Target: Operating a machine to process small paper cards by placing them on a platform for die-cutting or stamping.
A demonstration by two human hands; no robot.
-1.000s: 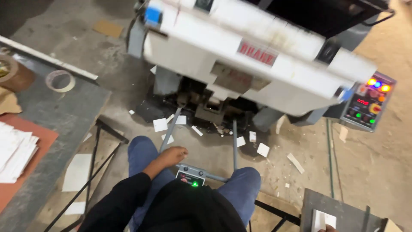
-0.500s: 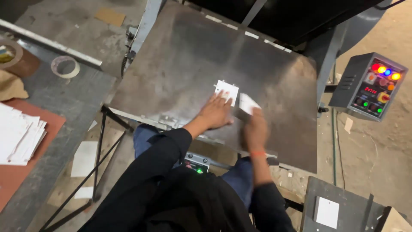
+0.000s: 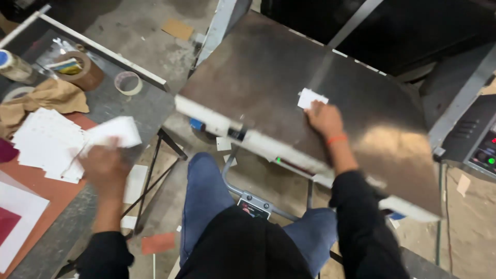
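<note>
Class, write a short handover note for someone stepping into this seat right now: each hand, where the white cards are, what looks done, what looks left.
Left hand: blurred, holding a white card over the pile of white cards on the side table.
Right hand: fingertips on a small white card lying on the metal plate.
Done: one card lies on the plate, one is at the pile.
Left: the card on the plate is not yet released; its exact seating cannot be judged.

Small white card [image 3: 312,97] flat on steel plate [image 3: 268,77]; another white card [image 3: 114,130] blurred.
</note>
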